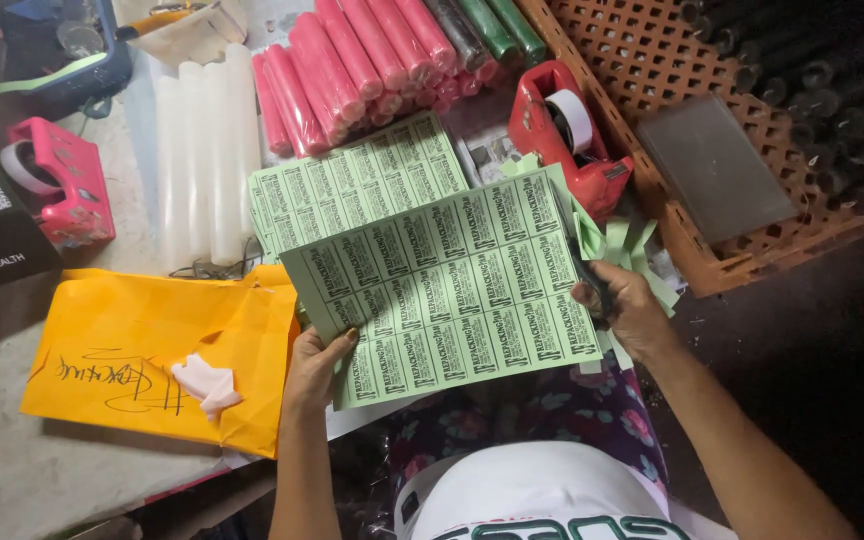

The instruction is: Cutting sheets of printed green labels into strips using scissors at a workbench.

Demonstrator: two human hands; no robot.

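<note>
Above the lap, left hand (pixel 314 362) and right hand (pixel 624 305) grip the label sheet (pixel 442 285); long axis tilted up-right.

There is one view only, from a camera worn on the person's head. It looks steeply down and slightly forward, so the person's own lap and white shirt fill the bottom edge of the frame and both forearms run up from there into the middle. It sits close: the pale green printed paper sheet (pixel 442 290) held up in front of it covers the centre of the frame. Beyond the sheet the view takes in the near edge of the pale grey work surface (pixel 22 470) on the left and, toward the far right, an orange perforated plastic crate (pixel 652 60). No second view shares the scene.
</note>
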